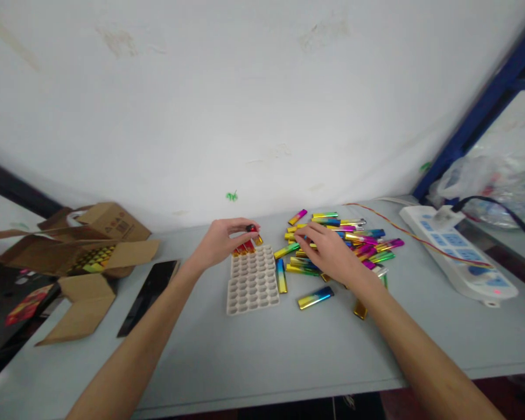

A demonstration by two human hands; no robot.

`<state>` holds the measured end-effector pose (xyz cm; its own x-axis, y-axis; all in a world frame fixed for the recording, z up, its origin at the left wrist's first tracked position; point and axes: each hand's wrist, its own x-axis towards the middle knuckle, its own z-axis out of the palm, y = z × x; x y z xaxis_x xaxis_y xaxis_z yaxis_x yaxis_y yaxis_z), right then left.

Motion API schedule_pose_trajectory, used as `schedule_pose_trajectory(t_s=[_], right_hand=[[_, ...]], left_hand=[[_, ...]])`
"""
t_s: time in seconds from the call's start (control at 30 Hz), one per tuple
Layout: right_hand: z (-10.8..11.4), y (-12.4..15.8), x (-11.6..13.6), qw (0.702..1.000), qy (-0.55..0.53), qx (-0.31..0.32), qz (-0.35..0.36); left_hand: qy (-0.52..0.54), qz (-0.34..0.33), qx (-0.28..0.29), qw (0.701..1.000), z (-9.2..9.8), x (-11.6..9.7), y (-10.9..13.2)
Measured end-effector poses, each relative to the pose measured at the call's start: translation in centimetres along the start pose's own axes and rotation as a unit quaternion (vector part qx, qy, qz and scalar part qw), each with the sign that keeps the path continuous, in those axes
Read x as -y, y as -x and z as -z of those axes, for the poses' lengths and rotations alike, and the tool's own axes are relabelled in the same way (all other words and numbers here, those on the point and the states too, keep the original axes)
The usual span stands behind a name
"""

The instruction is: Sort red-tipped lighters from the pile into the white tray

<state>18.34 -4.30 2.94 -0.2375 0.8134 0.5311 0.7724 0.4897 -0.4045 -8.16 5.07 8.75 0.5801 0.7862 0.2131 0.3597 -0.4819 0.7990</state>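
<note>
A white tray point(254, 286) with many round slots lies on the grey table point(245, 356). A few red and gold lighters stand in its far row. My left hand point(221, 242) is pinched on a lighter point(251, 228) with a dark top, held over that far row. My right hand point(330, 251) rests palm down on a heap of shiny multicoloured lighters point(359, 239), fingers curled over some of them. Loose lighters lie beside the tray, one yellow-blue point(281, 275) and one gold-blue point(315, 298).
Open cardboard boxes point(83, 251) sit at the left, with a black flat strip point(146, 294) beside them. A white power strip point(457, 254) with cables lies at the right, near a plastic bag point(494, 181) and a blue frame post point(476, 111). A white wall stands behind.
</note>
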Motion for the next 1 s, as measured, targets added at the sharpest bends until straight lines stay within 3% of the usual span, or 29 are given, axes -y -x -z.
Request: schedule_pose_trajectory(t_s=[0.1, 0.33, 1.0], right_hand=[[-0.1, 0.0, 0.3, 1.000, 0.002, 0.009, 0.001], [-0.1, 0.0, 0.4, 1.000, 0.002, 0.010, 0.000], [1.4, 0.0, -0.9, 0.999, 0.039, 0.011, -0.026]], left_hand=[[-0.075, -0.013, 0.025, 0.997, 0.2, 1.1, -0.3], [-0.103, -0.016, 0.062, 0.993, 0.0, 1.8, -0.7], [-0.078, -0.010, 0.118, 0.990, -0.1, 2.1, -1.4]])
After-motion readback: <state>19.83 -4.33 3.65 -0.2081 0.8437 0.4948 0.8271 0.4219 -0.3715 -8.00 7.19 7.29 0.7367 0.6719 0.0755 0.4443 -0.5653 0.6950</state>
